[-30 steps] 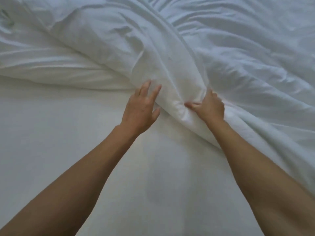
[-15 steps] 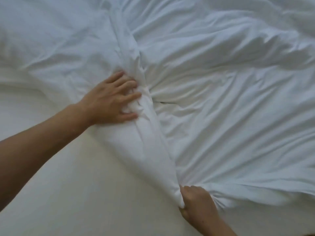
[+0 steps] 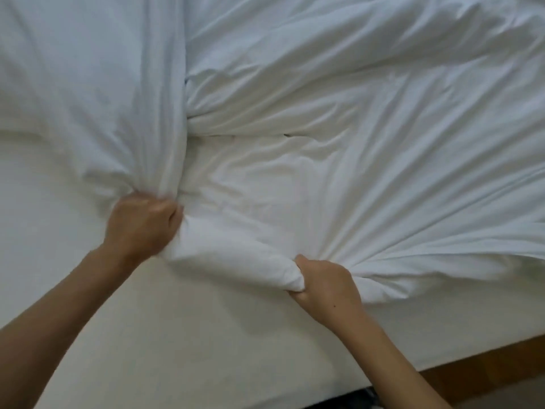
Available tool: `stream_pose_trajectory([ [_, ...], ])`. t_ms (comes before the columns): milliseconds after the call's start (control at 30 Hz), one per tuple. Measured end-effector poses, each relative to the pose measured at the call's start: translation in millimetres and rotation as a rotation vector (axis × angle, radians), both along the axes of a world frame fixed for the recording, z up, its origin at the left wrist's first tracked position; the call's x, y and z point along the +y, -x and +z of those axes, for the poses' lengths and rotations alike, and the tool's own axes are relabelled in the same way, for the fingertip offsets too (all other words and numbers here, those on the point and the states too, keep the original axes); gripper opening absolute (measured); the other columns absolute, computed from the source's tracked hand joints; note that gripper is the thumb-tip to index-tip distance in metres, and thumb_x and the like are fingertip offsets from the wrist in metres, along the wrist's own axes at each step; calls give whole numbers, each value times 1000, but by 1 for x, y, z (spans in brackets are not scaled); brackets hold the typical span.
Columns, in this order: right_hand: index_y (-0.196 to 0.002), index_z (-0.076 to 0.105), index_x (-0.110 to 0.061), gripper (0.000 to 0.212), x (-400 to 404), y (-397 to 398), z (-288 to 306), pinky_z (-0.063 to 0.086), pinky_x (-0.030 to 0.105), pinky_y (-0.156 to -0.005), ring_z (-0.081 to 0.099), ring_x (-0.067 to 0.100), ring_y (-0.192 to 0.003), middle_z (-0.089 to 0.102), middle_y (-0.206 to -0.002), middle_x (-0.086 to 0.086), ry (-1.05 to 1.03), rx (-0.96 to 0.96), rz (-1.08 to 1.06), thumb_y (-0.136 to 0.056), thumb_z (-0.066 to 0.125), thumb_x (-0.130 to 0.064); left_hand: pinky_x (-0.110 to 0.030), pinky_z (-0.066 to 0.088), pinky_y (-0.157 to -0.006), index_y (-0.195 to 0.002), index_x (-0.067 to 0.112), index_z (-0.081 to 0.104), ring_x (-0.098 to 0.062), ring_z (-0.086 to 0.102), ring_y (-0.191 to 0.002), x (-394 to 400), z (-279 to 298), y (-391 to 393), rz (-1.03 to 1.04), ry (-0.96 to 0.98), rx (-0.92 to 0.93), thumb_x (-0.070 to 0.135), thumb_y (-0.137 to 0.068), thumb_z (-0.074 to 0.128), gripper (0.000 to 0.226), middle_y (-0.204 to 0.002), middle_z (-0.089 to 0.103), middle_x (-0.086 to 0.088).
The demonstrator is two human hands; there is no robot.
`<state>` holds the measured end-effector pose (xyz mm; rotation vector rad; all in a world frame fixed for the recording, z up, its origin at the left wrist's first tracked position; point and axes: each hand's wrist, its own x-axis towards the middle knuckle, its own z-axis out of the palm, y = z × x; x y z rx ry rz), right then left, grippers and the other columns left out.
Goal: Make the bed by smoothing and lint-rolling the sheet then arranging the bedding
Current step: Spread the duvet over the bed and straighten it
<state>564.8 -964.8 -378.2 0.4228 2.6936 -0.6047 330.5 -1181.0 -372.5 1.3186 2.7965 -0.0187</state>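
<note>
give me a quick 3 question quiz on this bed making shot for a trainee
1. True or false: both hands grip the white duvet.
2. Multiple choice: where does the bare fitted sheet show? A) upper right B) lower left C) nowhere
3. Fill in: the strip at the lower right edge, beyond the mattress, is brown ____.

Key
1. True. The left hand bunches a fold, and the right hand has its fingers curled round a rolled edge.
2. B.
3. Wood, the bed frame, it seems.
</note>
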Motion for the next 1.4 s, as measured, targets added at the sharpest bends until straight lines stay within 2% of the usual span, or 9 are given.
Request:
stream_pose_trajectory([
  [200, -66, 42, -34, 40, -49, -131, 7, 23, 20, -43, 51, 7, -43, 51, -51, -11, 139, -219, 266, -47, 76, -43, -32, 40, -38, -51, 17, 51, -27, 49, -35, -123, 7, -176, 90, -30, -258, 29, -100, 31, 54, -42, 48, -8],
  [267, -73, 50, -34, 45, -56, -160, 5, 28, 18, -48, 56, 7, -53, 54, -63, -14, 152, -332, 286, -38, 76, -46, -28, 41, -36, -56, 19, 52, -24, 52, -37, -141, 1, -222, 114, 7, -373, 34, -102, 25, 56, -45, 48, -4],
  [367, -101, 53, -29, 57, -57, -164, -3, 43, 26, -70, 58, 15, -92, 53, -100, -9, 178, -470, 240, -59, 50, -67, -29, 45, -40, -76, 23, 47, -23, 57, -46, -143, -4, -249, 163, 76, -481, 33, -88, 44, 16, -53, 53, -1],
  [500, -93, 58, -30, 49, -77, -134, 4, 37, 19, -64, 56, 9, -83, 54, -88, -16, 239, -267, 73, -75, 42, -73, -35, 47, -72, -97, 16, 54, -26, 61, -81, -114, 9, -217, 96, -190, -339, 21, -85, 53, 13, -87, 64, -6],
  [600, -117, 58, -28, 60, -108, -85, 15, 42, 13, -74, 55, -1, -90, 57, -101, -20, 428, -117, -240, -75, 47, -71, -48, 43, -96, -122, 8, 51, -38, 55, -113, -77, 23, -153, 73, -345, -132, 15, -88, 56, 35, -121, 61, -21],
  [833, -153, 5, -26, 102, -167, 82, 13, 34, 19, -100, 36, -1, -127, 31, -145, -17, 1007, -6, -698, -81, 76, -28, -56, 17, -114, -155, 19, 10, -42, 12, -145, -13, 17, -5, 362, 66, -227, 57, -83, 62, 96, -158, 10, -23],
  [1000, -154, -4, -24, 107, -177, 131, 8, 40, 32, -101, 45, 24, -128, 33, -153, 0, 827, -83, -572, -80, 72, -17, -45, 40, -85, -140, 7, 34, -39, 52, -106, -39, 7, 19, 420, 191, -237, 52, -90, 57, 70, -119, 52, -24],
  [1167, -135, 45, -5, 48, -242, 122, 6, 45, 35, -81, 58, 39, -106, 63, -118, 19, 659, -156, -363, -89, 54, -11, -36, 30, -57, -93, 12, 46, -37, 59, -71, -91, 14, 16, 316, 65, -220, 29, -94, 52, 18, -82, 63, -16],
  [1400, -138, 45, -4, 44, -397, 37, 15, 40, 35, -98, 51, 37, -120, 53, -134, 22, 876, -548, 89, -94, 48, -11, -28, 45, -47, -97, 28, 65, -29, 65, -55, -303, 23, -98, 492, 279, -417, 30, -66, 62, 32, -86, 71, -1],
])
